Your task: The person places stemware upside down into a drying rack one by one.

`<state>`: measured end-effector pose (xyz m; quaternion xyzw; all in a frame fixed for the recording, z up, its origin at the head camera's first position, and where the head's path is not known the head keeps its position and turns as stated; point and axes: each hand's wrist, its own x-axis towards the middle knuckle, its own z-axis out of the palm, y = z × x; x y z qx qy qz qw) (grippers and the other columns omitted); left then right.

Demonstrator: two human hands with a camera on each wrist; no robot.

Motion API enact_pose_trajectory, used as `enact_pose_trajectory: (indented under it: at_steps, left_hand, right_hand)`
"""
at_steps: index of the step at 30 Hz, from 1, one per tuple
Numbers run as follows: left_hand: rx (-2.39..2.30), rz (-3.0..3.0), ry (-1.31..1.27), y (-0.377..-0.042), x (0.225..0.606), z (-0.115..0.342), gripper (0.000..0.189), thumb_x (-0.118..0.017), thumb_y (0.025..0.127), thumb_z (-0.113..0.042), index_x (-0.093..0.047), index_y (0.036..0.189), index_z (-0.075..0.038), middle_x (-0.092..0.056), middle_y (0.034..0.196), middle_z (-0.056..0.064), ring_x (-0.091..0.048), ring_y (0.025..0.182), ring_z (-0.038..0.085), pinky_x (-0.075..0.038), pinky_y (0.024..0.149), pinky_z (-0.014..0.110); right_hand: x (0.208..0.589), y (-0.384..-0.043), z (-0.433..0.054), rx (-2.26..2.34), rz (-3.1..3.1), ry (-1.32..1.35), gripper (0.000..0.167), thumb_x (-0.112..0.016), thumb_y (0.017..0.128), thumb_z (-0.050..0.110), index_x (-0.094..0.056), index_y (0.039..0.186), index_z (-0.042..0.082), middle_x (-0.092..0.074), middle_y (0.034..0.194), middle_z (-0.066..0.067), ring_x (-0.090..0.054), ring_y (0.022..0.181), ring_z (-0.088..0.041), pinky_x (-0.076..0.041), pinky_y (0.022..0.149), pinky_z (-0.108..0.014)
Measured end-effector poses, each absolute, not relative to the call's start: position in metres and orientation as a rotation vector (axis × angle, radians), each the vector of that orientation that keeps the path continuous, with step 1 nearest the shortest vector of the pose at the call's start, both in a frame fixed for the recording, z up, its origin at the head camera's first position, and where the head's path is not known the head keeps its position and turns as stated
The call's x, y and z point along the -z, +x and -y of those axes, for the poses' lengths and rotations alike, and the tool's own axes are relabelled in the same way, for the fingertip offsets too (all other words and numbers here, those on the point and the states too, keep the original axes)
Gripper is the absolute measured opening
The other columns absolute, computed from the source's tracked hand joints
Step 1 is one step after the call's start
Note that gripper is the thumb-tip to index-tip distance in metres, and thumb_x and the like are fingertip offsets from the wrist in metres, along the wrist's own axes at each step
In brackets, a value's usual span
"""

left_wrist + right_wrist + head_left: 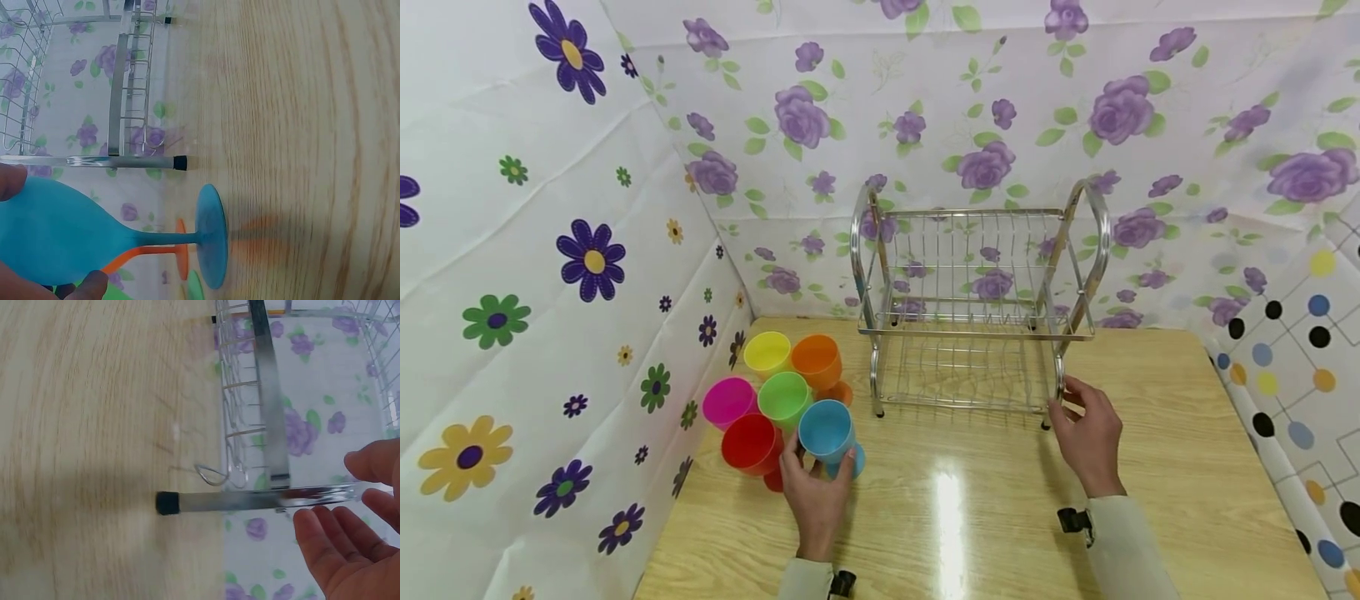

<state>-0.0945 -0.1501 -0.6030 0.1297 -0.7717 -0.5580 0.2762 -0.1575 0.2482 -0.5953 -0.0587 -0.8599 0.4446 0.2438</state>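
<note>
On a wood-grain table (895, 521) before rose-printed cloth (910, 75), pinching the blue goblet (826, 432) by its bowl with the left hand (816, 504), just beside the red goblet (750, 444). At right, holding the right hand (1088, 437) with fingers parted around the chrome dish rack (977, 334)'s front leg (228, 501), perhaps touching. Could topple the red goblet by swinging the blue goblet sideways, or jolt the rack by bumping that leg.
</note>
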Motion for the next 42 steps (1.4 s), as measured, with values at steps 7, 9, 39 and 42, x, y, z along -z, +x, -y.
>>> enact_pose_trajectory:
  at_steps: [7, 9, 39, 42]
  left_hand:
    - [1.532, 2.089, 0.371, -0.092, 0.601, 0.151, 0.089, -0.095, 0.080, -0.021, -0.046, 0.153, -0.010, -0.051, 0.146, 0.013, -0.054, 0.136, 0.035, -0.055, 0.104, 0.064]
    - [1.534, 2.099, 0.367, -0.090, 0.599, 0.151, 0.089, -0.096, 0.079, -0.020, -0.046, 0.153, -0.010, -0.051, 0.146, 0.013, -0.054, 0.136, 0.035, -0.054, 0.104, 0.064]
    - [1.594, 2.219, 0.179, -0.076, 0.554, 0.135, 0.083, -0.093, 0.082, -0.026, -0.052, 0.154, -0.019, -0.055, 0.144, 0.004, -0.056, 0.129, 0.025, -0.058, 0.098, 0.047]
    - [1.588, 2.245, 0.130, -0.074, 0.547, 0.131, 0.081, -0.092, 0.082, -0.027, -0.053, 0.153, -0.021, -0.055, 0.144, 0.005, -0.055, 0.129, 0.024, -0.058, 0.097, 0.046]
  right_hand:
    - [0.600, -0.167, -0.249, -1.200, 2.302, -0.179, 0.039, -0.075, 0.097, 0.007, -0.070, 0.136, 0.007, -0.071, 0.117, -0.016, -0.073, 0.104, -0.035, -0.063, 0.085, -0.027]
    - [0.600, -0.168, -0.249, -1.189, 2.297, -0.179, 0.038, -0.075, 0.097, 0.006, -0.071, 0.135, 0.007, -0.073, 0.114, -0.015, -0.074, 0.102, -0.034, -0.063, 0.083, -0.024]
    - [0.595, -0.169, -0.252, -1.181, 2.355, -0.215, 0.038, -0.076, 0.097, 0.011, -0.071, 0.135, 0.009, -0.075, 0.113, -0.015, -0.074, 0.103, -0.033, -0.047, 0.076, 0.003]
    - [0.593, -0.167, -0.253, -1.192, 2.358, -0.204, 0.040, -0.077, 0.096, 0.012, -0.071, 0.136, 0.008, -0.074, 0.116, -0.015, -0.073, 0.104, -0.034, -0.047, 0.076, 0.003]
